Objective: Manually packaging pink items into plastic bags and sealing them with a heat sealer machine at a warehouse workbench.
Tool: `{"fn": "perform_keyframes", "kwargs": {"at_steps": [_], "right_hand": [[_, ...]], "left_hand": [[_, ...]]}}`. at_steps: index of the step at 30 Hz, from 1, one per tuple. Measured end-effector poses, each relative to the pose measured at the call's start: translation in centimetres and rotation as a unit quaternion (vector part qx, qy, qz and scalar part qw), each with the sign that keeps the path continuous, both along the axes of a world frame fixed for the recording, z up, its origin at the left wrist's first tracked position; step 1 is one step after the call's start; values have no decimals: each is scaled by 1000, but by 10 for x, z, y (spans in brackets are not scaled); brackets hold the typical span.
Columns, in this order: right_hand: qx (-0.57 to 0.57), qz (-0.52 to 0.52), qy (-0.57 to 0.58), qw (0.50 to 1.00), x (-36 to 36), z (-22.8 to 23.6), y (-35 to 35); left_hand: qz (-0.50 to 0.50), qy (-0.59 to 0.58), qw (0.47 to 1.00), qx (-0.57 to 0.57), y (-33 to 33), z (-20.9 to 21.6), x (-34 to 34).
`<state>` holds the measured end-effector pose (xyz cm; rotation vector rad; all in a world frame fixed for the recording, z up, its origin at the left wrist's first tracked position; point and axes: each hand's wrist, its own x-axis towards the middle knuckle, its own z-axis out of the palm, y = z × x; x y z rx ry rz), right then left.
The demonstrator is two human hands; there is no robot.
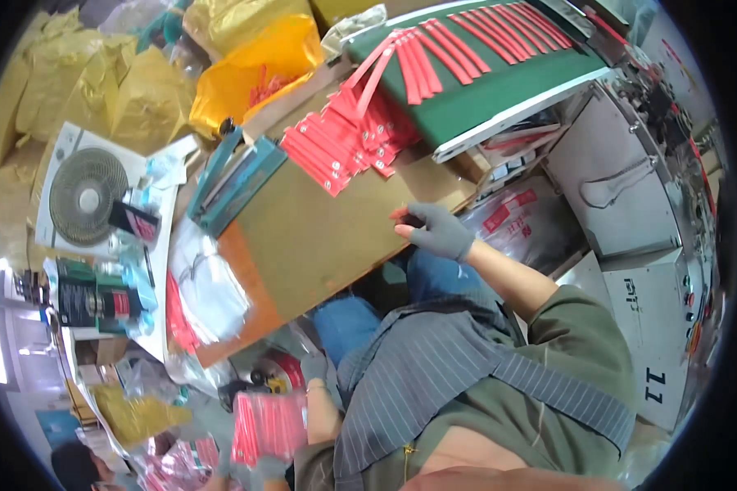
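My right hand (438,231), in a grey glove with bare fingertips, hovers over the near right edge of the brown work table (319,237). Its fingers are curved and apart, with nothing between them. Low beside my left knee is my left hand (313,368), also gloved in grey; its fingers cannot be made out. A clear bag of red strips (269,427) is close to my left forearm, with another person's gloved hand (272,467) at its lower edge. Flat red strips (348,135) lie heaped at the table's far side, beneath the conveyor's end.
More red strips lie spaced along a green conveyor belt (467,102). A teal hand sealer (237,184) and a stack of clear bags (211,286) are on the table's left. A yellow-lined bin (258,69) stands behind. A fan (88,196) is at left, a white machine cabinet (647,327) at right.
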<state>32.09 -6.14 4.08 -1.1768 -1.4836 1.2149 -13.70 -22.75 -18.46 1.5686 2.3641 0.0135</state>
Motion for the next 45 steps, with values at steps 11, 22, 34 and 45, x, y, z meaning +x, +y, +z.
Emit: {"fn": "perform_keyframes", "kwargs": {"at_steps": [11, 22, 34, 45], "right_hand": [[25, -49, 9, 998, 12, 10, 25], [88, -110, -253, 957, 3, -35, 4], [250, -113, -468, 840, -12, -67, 11], [227, -136, -466, 844, -10, -69, 7]], "left_hand": [[2, -443, 823, 357, 172, 302, 115], [-180, -220, 915, 286, 261, 185, 114], [-93, -143, 949, 265, 226, 199, 8], [-22, -362, 901, 238, 175, 229, -77]]}}
